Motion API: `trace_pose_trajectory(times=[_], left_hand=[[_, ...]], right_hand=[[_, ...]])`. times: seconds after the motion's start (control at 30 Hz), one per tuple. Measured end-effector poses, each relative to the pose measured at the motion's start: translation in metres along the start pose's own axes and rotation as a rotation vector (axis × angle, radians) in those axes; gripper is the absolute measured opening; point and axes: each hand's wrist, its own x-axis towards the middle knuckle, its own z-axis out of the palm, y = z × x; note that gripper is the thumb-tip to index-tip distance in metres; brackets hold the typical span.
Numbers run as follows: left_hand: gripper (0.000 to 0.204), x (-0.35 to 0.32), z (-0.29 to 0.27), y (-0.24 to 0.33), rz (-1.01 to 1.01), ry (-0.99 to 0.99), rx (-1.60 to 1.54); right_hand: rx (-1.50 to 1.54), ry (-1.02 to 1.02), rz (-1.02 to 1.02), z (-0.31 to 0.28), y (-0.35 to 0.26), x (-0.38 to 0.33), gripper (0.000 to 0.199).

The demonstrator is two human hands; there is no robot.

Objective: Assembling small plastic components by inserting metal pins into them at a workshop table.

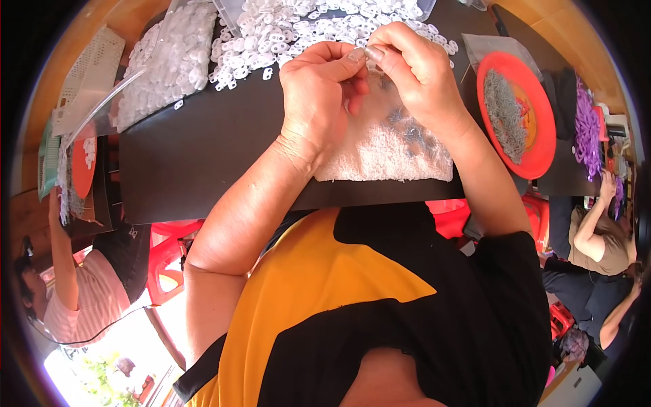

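My left hand (313, 91) and my right hand (422, 81) meet above the far side of a pale towel (383, 159). Thumb and fingers of each are pinched together, tip to tip. Whatever sits between them is too small and covered to name. Small grey metal pieces (410, 129) lie scattered on the towel under my right wrist. Just beyond my hands spreads a heap of small white plastic pieces with holes (247, 60), reaching into a clear plastic box (226, 17).
At left rests a clear bag of white pieces (163, 68). A red plate (548, 139) on the right carries a pile of grey metal pieces (502, 119). Purple strands (586, 132) hang beyond it. People sit at left (88, 292) and right (603, 247), hands at the tables.
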Motion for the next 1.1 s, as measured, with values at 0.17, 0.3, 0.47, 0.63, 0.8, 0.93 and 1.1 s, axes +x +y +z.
trace_pose_trajectory(times=[0.17, 0.3, 0.47, 0.63, 0.8, 0.93, 1.1], left_hand=[[0.012, 0.001, -0.002, 0.001, 0.018, -0.045, 0.026], [0.012, 0.000, -0.002, 0.001, 0.010, -0.021, 0.031], [0.012, 0.001, -0.003, 0.002, 0.004, -0.027, 0.030], [0.011, 0.002, -0.004, 0.002, -0.012, -0.056, 0.035], [0.011, 0.002, -0.004, 0.001, -0.012, -0.048, 0.054], [0.010, 0.002, -0.004, 0.001, -0.006, -0.038, 0.061], [0.010, 0.000, -0.003, -0.002, 0.034, -0.032, 0.130]], right_hand=[[-0.022, -0.001, 0.000, -0.005, 0.005, 0.003, 0.007], [-0.077, 0.030, -0.068, -0.008, 0.009, 0.003, 0.008], [-0.155, 0.041, -0.109, -0.009, 0.004, 0.004, 0.008], [-0.147, -0.001, -0.151, -0.012, 0.006, 0.005, 0.012], [-0.129, -0.032, -0.131, -0.009, 0.003, 0.003, 0.011], [-0.110, -0.019, -0.093, -0.005, 0.004, 0.002, 0.009], [0.021, -0.012, 0.078, 0.002, 0.002, -0.004, 0.005]])
